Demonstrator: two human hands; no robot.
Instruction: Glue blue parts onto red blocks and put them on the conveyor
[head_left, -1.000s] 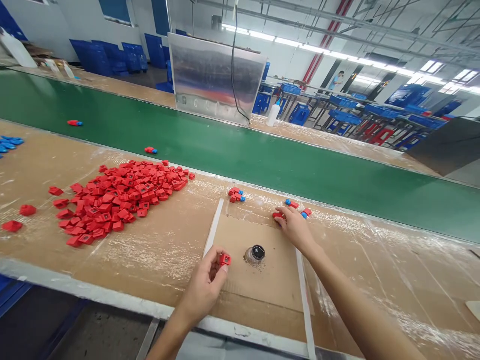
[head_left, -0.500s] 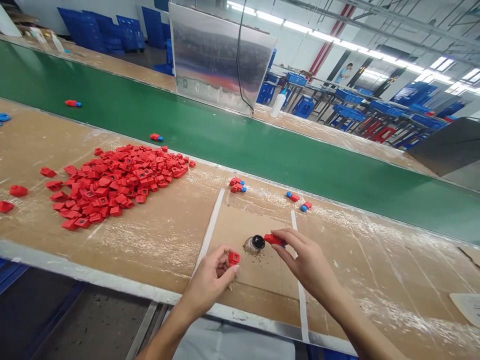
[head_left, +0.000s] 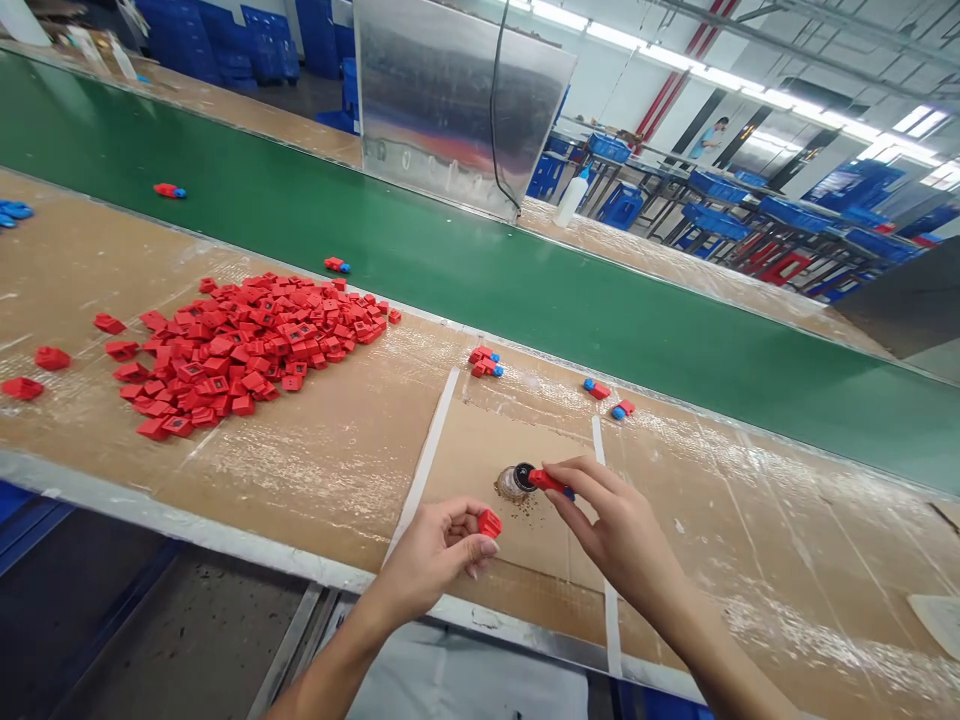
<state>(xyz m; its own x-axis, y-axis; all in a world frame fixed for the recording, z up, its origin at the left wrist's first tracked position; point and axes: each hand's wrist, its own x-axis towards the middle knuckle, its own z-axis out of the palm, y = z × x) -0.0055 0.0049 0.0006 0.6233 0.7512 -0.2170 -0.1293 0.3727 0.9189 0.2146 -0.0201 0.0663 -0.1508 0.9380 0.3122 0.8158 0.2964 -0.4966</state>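
1. Right now my right hand (head_left: 619, 530) is pinching a slim red plastic piece with a blue end (head_left: 547, 483) between thumb and fingers, its red tip right against the black top of a small round jar (head_left: 516, 482), just ahead of my fingers.
2. My left hand (head_left: 439, 550) is curled, gripping a small square red plastic block (head_left: 490, 523) at the fingertips, close by the jar.
3. Under both hands lies a brown cardboard sheet (head_left: 480, 450), dark specks scattered around the jar, a white tape strip (head_left: 421, 465) along its edge.
4. Just past my right hand sit small red-and-blue plastic pieces (head_left: 598, 390).
5. Far left of my left hand, a big heap of square red plastic blocks (head_left: 240, 345) covers the brown bench top (head_left: 337, 480).
6. Beyond everything, a green conveyor belt (head_left: 525, 290) runs across.
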